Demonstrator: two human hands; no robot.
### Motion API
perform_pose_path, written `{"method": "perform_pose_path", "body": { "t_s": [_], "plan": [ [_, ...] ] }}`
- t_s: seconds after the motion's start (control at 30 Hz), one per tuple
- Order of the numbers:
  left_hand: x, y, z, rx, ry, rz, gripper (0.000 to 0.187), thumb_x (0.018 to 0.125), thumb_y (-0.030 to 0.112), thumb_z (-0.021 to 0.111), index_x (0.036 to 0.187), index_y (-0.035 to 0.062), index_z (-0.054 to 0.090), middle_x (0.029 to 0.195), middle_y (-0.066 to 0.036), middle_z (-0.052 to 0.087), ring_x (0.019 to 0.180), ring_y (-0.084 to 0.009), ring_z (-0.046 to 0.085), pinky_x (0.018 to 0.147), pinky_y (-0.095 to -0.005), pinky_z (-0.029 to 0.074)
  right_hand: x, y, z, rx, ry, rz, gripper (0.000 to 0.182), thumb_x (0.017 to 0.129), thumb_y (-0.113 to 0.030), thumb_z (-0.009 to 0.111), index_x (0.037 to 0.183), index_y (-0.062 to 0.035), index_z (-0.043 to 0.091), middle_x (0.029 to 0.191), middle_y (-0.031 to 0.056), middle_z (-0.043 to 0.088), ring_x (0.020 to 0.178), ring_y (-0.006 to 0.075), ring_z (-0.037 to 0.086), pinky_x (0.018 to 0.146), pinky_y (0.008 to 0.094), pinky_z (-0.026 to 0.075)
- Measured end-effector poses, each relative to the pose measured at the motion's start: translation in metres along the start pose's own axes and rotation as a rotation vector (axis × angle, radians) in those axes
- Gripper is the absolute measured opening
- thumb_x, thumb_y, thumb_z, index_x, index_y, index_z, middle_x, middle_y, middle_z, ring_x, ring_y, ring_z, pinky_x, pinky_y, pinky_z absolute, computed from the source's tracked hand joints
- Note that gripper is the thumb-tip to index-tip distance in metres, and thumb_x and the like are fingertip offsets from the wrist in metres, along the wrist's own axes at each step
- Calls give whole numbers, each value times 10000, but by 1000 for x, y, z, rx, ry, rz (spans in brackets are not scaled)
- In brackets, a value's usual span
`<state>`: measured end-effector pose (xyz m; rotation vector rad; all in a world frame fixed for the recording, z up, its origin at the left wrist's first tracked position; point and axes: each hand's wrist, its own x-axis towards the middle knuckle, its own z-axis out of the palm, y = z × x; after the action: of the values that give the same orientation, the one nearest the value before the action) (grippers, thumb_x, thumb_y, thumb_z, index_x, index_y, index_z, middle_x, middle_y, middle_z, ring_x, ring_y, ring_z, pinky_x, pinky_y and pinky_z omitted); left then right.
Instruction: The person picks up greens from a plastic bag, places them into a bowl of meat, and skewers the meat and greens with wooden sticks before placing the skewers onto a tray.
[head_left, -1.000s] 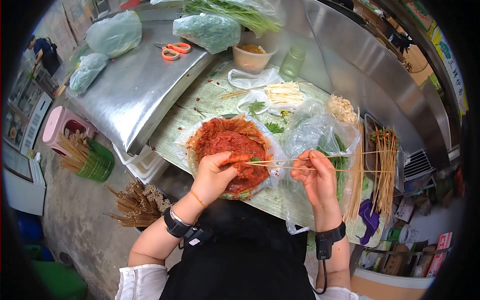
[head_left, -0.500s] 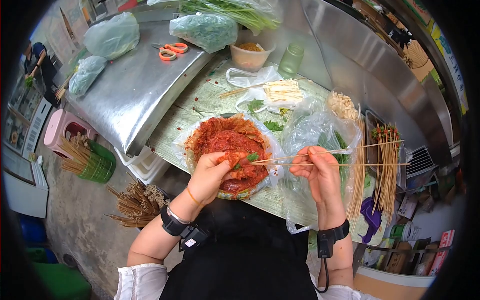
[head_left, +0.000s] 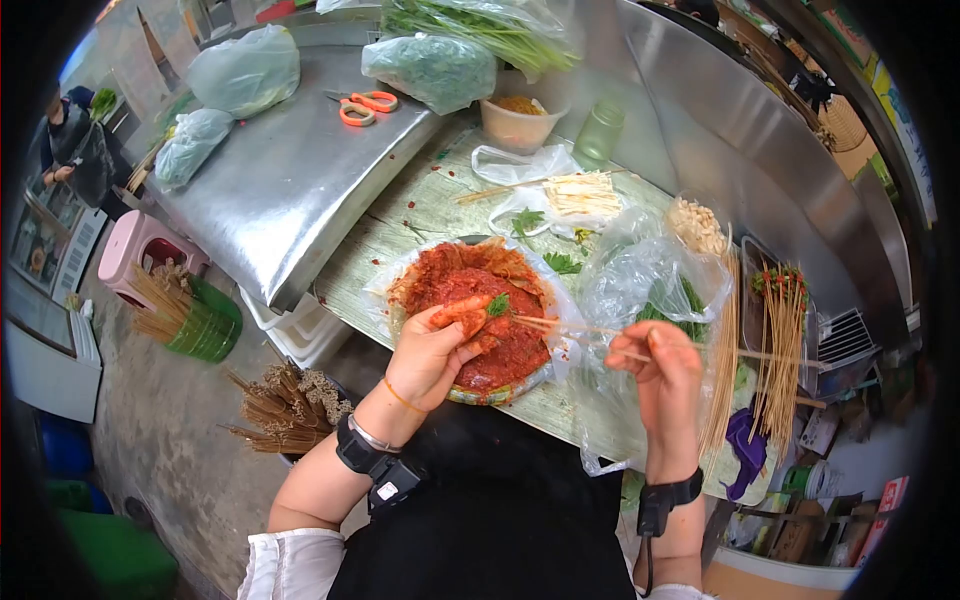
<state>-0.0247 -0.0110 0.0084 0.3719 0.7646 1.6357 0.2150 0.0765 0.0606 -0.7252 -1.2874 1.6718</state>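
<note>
My left hand (head_left: 437,352), its fingertips smeared red, pinches a green herb leaf (head_left: 497,304) over the bowl. In my right hand (head_left: 660,372) are thin wooden skewers (head_left: 570,329), held between thumb and fingers and blurred by motion. Their tips point left, close to the leaf. Below the hands a plastic-lined bowl (head_left: 478,396) holds thick red sauce (head_left: 503,372). A clear plastic bag (head_left: 628,268) with greens inside lies beside my right hand. Further right, a bundle of skewers tipped with red and green pieces (head_left: 780,285) rests on a metal tray.
Behind the bowl lie enoki mushrooms (head_left: 583,194), a tub (head_left: 517,127) and a green jar (head_left: 599,135). Orange scissors (head_left: 362,106) and bagged greens (head_left: 430,73) sit on the steel counter (head_left: 300,170). Skewers stand in a green basket (head_left: 205,320). Another person (head_left: 82,150) stands far left.
The view has shifted slightly, so the scene sits further right. My right hand has drawn a little right and down with the skewers. The left hand still pinches the leaf over the bowl.
</note>
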Motion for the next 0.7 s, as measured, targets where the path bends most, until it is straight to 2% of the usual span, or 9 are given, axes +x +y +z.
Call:
{"method": "perform_pose_path", "body": {
  "t_s": [0.1,0.47,0.57,0.63,0.7],
  "plan": [
    [2,-2,2,-16,66,-2,296,887,-3,448,1177,-26,506,1147,-118,572,1020,-267,589,857,-352,508,-13,4,12,-51,-3,-54,277,923,-204,467,982,50,561,865,164,640,736,240,645,700,331,518],
    [-2,-11,9,-112,96,47,297,896,-2,428,1185,-14,498,1194,-110,544,1047,-242,570,852,-369,506,-22,19,34,-57,30,-163,245,918,-179,463,954,36,577,883,154,625,762,230,638,708,337,537],
    [-2,-16,6,-50,123,87,286,900,19,448,1178,-14,501,1181,-114,553,1045,-243,571,857,-362,503,-25,11,40,-199,-55,-251,237,916,-159,461,947,44,578,890,152,622,765,228,631,709,335,530],
    [-2,-19,8,2,131,115,281,904,43,468,1177,-13,502,1171,-117,560,1049,-245,569,867,-358,498,-25,3,45,-531,-159,-397,174,883,-78,490,891,52,607,880,161,629,763,243,635,718,324,508],
    [-3,-19,12,11,141,155,275,902,46,477,1169,-9,510,1168,-118,562,1043,-250,573,849,-351,503,-23,2,49,-632,-209,-485,152,869,-57,498,894,48,605,877,159,629,763,244,633,714,320,506]
  ]
}}
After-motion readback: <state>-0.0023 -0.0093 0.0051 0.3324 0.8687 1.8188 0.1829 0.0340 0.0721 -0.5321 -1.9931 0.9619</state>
